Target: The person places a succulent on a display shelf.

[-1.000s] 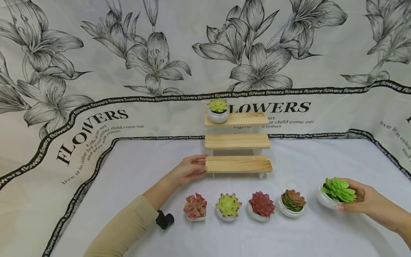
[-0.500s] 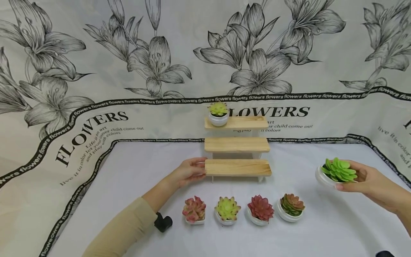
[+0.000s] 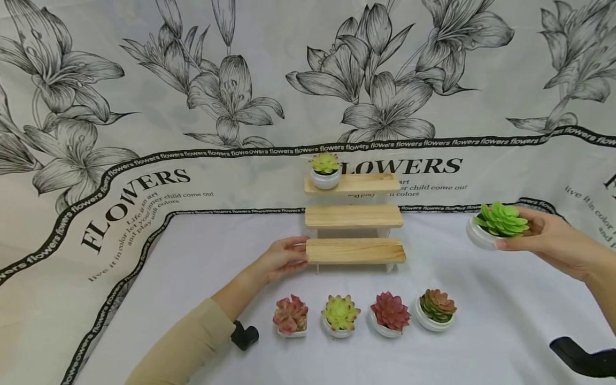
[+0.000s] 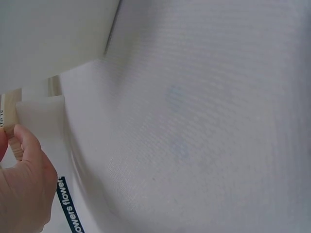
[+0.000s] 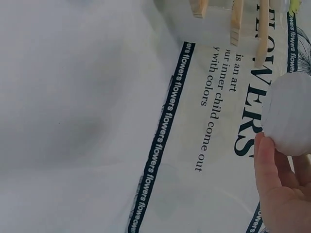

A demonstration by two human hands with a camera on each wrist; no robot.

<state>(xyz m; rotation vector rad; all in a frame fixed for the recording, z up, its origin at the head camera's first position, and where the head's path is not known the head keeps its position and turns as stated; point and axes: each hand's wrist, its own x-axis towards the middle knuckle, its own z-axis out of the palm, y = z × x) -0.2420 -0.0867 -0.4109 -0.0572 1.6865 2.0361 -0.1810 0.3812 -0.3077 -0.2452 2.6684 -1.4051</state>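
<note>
My right hand [image 3: 553, 238] grips a white pot holding a bright green succulent [image 3: 502, 219], lifted above the table to the right of a three-tier wooden stand [image 3: 356, 250]. From the right wrist, the underside of that pot [image 5: 289, 114] shows, fingers and thumb around it. My left hand [image 3: 281, 259] pinches the left end of the stand's lowest board; the left wrist view shows the fingertips on the board's end [image 4: 13, 109]. On the top board's left end sits a potted yellow-green succulent [image 3: 325, 171].
In front of the stand is a row of potted succulents: pink [image 3: 291, 314], yellow-green [image 3: 341, 313], dark red [image 3: 390, 311] and green-brown [image 3: 437, 307]. Black wrist-camera parts [image 3: 245, 336] show near both arms. A flower-printed cloth [image 3: 231, 107] hangs behind.
My right hand has raised the bright green succulent up and away from the row, toward the stand's height. The left hand keeps its place on the lowest board.
</note>
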